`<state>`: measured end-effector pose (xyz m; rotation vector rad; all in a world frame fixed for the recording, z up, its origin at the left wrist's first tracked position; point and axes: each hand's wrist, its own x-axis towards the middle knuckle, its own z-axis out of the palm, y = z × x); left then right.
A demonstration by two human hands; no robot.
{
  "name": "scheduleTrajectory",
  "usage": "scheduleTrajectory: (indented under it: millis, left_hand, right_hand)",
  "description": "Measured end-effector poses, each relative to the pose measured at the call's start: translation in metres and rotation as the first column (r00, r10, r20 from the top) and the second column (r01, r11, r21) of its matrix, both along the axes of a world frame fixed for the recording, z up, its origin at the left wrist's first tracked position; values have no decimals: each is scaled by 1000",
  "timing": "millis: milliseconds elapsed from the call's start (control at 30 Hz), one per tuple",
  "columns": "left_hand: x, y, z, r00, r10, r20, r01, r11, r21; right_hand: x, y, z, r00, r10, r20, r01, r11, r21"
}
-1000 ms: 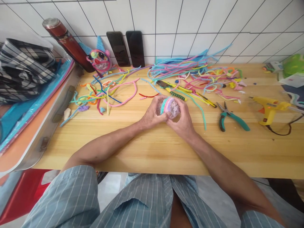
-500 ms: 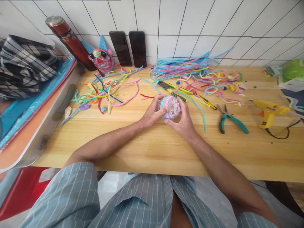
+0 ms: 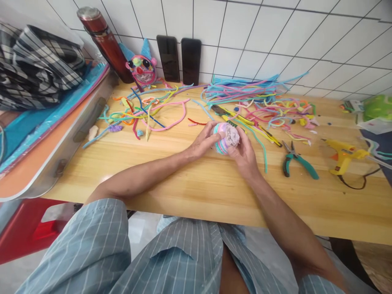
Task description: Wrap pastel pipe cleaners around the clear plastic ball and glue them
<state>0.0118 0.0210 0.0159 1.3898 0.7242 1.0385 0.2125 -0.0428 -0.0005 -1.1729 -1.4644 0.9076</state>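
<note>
Between both hands, just above the wooden table, is a small round ball (image 3: 221, 139) wrapped in pink, purple and teal pipe cleaners, with a pale, rough, crumpled-looking end on the right. My left hand (image 3: 206, 141) grips it from the left, thumb lying across the coloured bands. From the right, my right hand (image 3: 246, 154) closes round the pale end, its thumb underneath. Behind the hands lie a cutter with a yellow and black handle (image 3: 251, 121) and a teal pipe cleaner (image 3: 261, 149). A short red pipe cleaner piece (image 3: 197, 122) rests left of them.
Pliers (image 3: 294, 160) and a yellow glue gun (image 3: 346, 154) lie on the right. Loose pipe cleaners (image 3: 153, 110) spread at the left, a bundle (image 3: 241, 90) at the back. A decorated face figure (image 3: 142, 69), two phones (image 3: 191, 61) and a red thermos (image 3: 105, 45) stand by the tiled wall.
The camera view has shifted and tilted a little. Both hands still hold the ball, which has turned slightly so its pale end faces more toward the right hand.
</note>
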Motion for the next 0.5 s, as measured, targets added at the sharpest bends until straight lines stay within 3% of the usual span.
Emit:
scheduleTrajectory:
  millis: [133,333,500]
  left_hand:
    - [4,-1,1,998,24,62,-18,996,-91]
    - [9,-2,1,992,-6,130,38,969,-245]
    - [8,0,-1,997,-8,73,19,988,-151]
  right_hand:
    - [-1,1,2,997,-26,-68,24,999,-29]
    - [-3,3,6,998,-55,-34,55,998,-13]
    - [-2,2,6,998,-50,-40,49,999,-22]
